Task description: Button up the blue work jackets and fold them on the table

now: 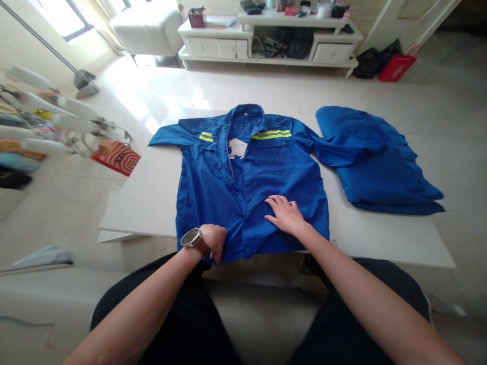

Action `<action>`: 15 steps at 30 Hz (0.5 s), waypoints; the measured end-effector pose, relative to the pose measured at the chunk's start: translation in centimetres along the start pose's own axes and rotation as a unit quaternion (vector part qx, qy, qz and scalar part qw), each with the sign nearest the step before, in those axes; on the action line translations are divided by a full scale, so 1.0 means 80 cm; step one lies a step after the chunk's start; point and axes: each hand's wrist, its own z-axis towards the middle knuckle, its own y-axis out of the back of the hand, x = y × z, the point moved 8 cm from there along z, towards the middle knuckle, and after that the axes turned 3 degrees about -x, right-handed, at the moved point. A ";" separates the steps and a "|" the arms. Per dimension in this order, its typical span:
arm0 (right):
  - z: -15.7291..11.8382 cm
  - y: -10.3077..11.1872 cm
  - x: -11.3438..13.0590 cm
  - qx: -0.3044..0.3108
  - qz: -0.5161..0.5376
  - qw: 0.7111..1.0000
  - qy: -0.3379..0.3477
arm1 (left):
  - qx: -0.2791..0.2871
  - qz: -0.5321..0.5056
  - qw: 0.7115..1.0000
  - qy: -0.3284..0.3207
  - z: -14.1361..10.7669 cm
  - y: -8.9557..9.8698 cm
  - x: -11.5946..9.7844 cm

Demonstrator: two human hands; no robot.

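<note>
The left hand pinches the hem of the blue shirt, which stretches toward twelve o'clock on the white table, while the right hand lies flat, fingers spread, at its two o'clock.

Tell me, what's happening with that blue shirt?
A person sits at a white table with a blue shirt spread front-up on it. The left hand pinches the shirt's bottom hem near the table's edge. The right hand lies flat on the shirt's lower front. The shirt is open down the middle, with yellow stripes across the chest. Another blue garment lies bunched to the right on the same table.
</note>
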 end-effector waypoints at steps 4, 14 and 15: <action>-0.002 -0.007 0.000 0.031 -0.005 1.000 0.000 | 0.000 -0.135 0.988 -0.076 0.002 0.014 -0.028; -0.039 -0.041 0.003 0.100 -0.028 0.994 0.043 | -0.311 -0.139 0.911 -0.233 0.008 0.086 -0.059; -0.046 -0.043 0.003 0.107 -0.031 0.993 0.042 | -0.314 -0.131 0.908 -0.244 0.008 0.083 -0.065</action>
